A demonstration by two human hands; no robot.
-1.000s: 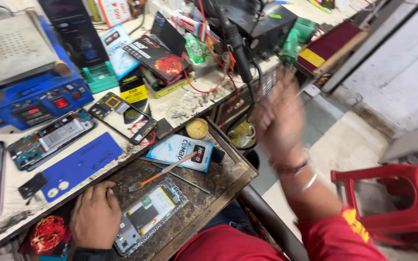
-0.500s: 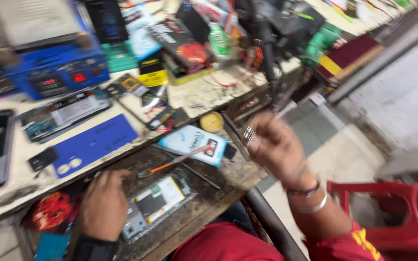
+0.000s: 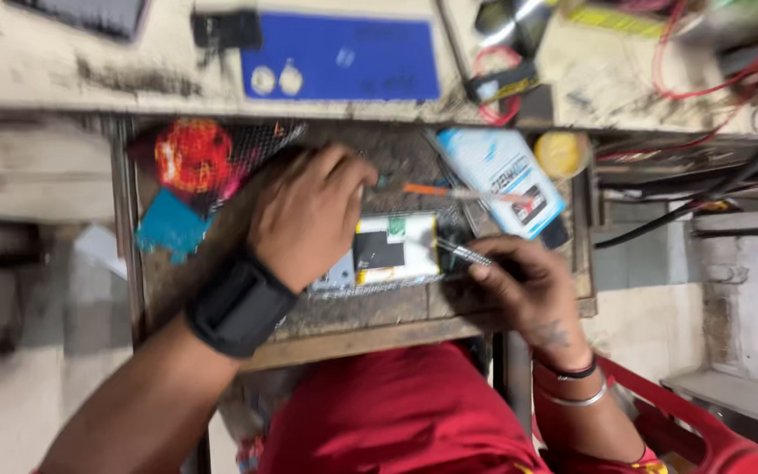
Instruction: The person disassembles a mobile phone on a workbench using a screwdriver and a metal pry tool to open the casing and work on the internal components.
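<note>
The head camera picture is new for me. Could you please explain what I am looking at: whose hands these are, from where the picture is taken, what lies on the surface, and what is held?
The picture comes from a camera worn on a person's head, looking down at their own two bare hands; there is no machine. The left hand, with a black wrist band, rests on an opened phone lying in a worn pull-out tray. The right hand holds thin metal tweezers with the tip at the phone's edge. Also in the tray are a white and blue packet, an orange-handled tool, a small yellow tin and a red mesh bundle. Above, on the bench, lies a blue mat beside red wires. The picture is blurred, so small details are unclear.
</note>
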